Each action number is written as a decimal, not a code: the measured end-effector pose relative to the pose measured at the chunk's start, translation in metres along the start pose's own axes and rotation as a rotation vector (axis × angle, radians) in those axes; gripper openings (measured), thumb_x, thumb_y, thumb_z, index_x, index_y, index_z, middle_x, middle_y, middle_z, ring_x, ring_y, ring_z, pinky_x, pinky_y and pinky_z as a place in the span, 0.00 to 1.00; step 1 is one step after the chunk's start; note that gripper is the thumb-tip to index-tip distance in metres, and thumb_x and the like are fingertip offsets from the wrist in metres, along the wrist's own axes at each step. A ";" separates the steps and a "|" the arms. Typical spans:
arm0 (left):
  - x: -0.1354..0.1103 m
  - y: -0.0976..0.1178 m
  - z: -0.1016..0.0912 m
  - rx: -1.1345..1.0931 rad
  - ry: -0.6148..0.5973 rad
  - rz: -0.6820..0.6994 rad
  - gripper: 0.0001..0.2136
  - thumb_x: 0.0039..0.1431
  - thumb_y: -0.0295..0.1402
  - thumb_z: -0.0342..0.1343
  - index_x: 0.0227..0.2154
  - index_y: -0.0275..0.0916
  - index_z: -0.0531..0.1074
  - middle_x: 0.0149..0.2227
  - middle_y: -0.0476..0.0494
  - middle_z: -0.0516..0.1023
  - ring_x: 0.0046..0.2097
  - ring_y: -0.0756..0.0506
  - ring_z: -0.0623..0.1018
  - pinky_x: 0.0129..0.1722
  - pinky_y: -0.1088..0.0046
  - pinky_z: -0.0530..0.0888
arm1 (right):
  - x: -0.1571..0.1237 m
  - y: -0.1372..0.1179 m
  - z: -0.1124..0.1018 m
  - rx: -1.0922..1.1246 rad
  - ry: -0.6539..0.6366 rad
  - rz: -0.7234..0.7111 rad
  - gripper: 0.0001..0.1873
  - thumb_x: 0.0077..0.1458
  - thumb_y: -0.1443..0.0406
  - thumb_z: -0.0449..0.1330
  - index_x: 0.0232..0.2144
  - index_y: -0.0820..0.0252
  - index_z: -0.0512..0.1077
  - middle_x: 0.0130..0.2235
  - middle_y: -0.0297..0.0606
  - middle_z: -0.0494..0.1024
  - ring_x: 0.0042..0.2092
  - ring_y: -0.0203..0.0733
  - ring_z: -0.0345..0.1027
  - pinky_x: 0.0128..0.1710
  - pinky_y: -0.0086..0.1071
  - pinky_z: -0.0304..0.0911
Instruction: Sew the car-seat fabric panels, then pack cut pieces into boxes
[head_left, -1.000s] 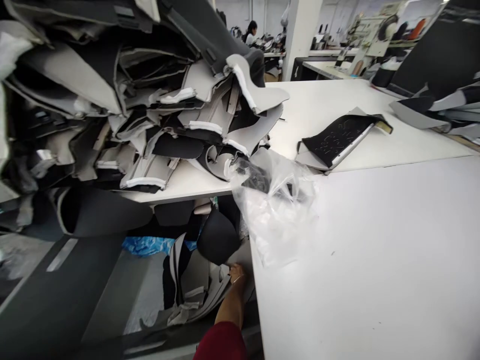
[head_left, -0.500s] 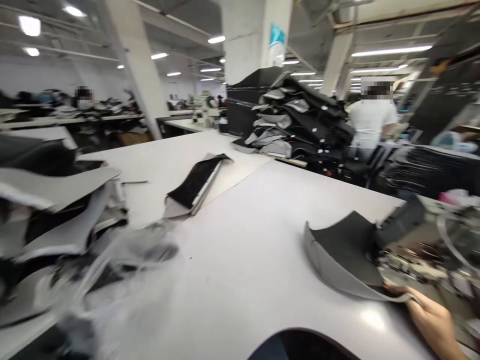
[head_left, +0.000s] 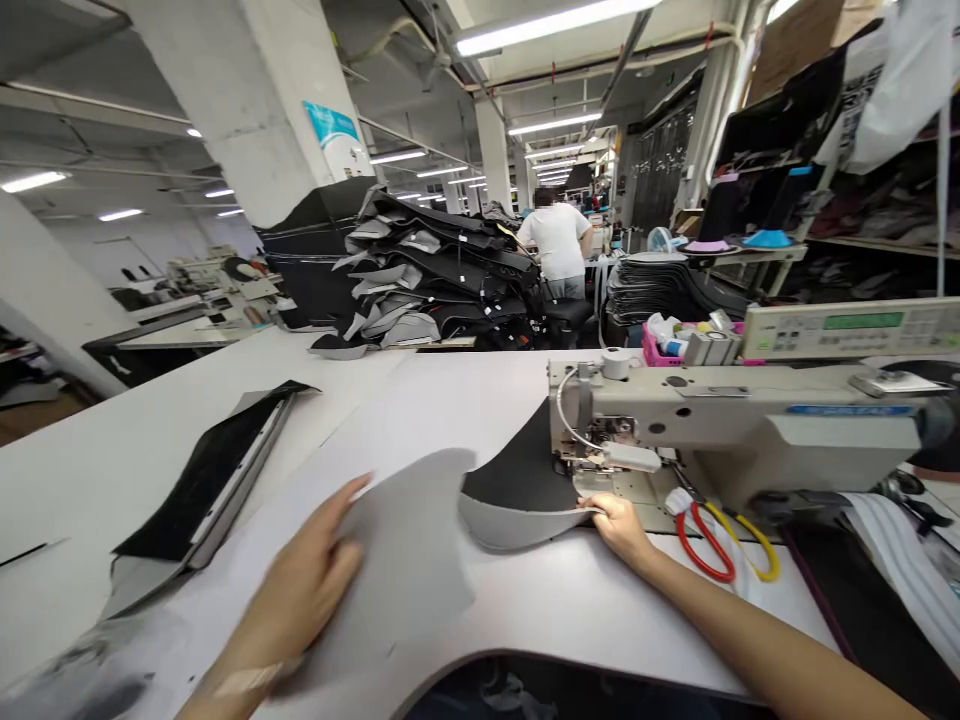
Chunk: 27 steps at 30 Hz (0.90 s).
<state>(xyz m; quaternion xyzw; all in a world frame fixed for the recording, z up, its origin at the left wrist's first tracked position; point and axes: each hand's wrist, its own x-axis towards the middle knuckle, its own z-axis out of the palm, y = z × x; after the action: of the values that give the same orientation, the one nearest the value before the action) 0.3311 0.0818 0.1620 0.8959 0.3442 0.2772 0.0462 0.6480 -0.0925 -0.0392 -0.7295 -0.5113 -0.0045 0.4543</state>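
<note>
Left hand: your left hand (head_left: 300,580) has its fingers spread wide against a grey fabric piece (head_left: 401,570); it is blurred, so you cannot tell if it grips.
Right hand: your right hand (head_left: 619,525) pinches the edge of a curved black-and-grey panel (head_left: 517,500) between narrowly closed fingers.
Panel: its black side lies up, just in front of the needle area of the industrial sewing machine (head_left: 720,420).
Scissors: red-and-yellow scissors (head_left: 705,540) lie just in front of the machine, beside your right hand.
Table: the white worktable (head_left: 450,400) carries the machine.
Farther off: a stack of black-and-grey panels (head_left: 435,280) sits well beyond the machine, to its left, and a co-worker (head_left: 555,240) stands beyond it.
</note>
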 end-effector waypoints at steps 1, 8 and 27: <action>0.020 0.015 0.018 0.032 -0.115 0.041 0.22 0.51 0.31 0.42 0.50 0.58 0.56 0.43 0.55 0.69 0.43 0.48 0.70 0.42 0.71 0.69 | 0.001 0.000 -0.001 0.012 -0.010 -0.013 0.17 0.39 0.71 0.44 0.25 0.58 0.71 0.33 0.37 0.76 0.37 0.41 0.69 0.39 0.35 0.64; 0.109 0.089 0.164 0.453 -0.751 0.249 0.19 0.45 0.23 0.43 0.38 0.42 0.72 0.44 0.36 0.68 0.48 0.37 0.66 0.46 0.54 0.62 | 0.003 -0.002 -0.007 0.060 -0.015 -0.006 0.17 0.37 0.74 0.45 0.25 0.58 0.70 0.32 0.36 0.76 0.38 0.40 0.68 0.40 0.34 0.61; 0.068 0.117 0.195 0.488 -1.022 0.505 0.38 0.31 0.31 0.55 0.52 0.30 0.52 0.54 0.30 0.52 0.54 0.33 0.56 0.48 0.57 0.64 | 0.010 0.009 -0.027 -0.038 -0.308 -0.221 0.16 0.40 0.74 0.51 0.30 0.54 0.73 0.43 0.32 0.72 0.45 0.39 0.63 0.41 0.33 0.53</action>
<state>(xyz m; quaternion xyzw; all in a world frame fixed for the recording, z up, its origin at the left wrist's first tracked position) 0.5448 0.0575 0.0618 0.9538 0.1095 -0.2712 -0.0682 0.6718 -0.1032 -0.0246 -0.6694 -0.6518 0.0476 0.3533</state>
